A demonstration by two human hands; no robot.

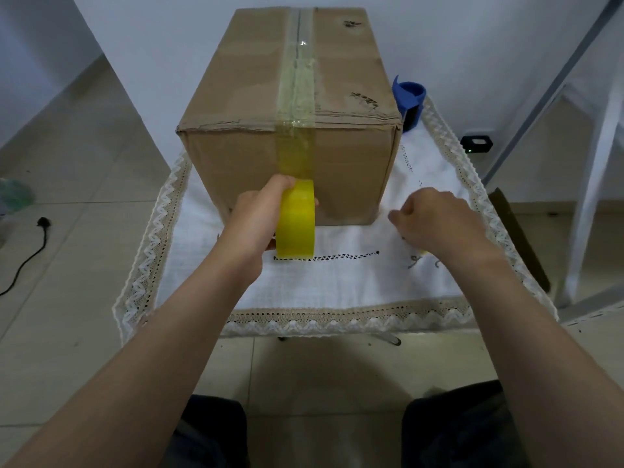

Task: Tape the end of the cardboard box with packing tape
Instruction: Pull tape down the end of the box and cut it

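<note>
Holding the yellow tape roll on its edge in our left hand, fingers wrapped tight around it, we press it low on the near end of the cardboard box, and a strip of tape runs straight up that end and on along the top seam. The box lies the long way, pointing away from us, in the middle of a white cloth with a lace edge. Our right hand floats just over the cloth beside the box with its fingers curled in, a blue tape holder peeks out behind the box, and pale floor tiles and a white wall are all around.
</note>
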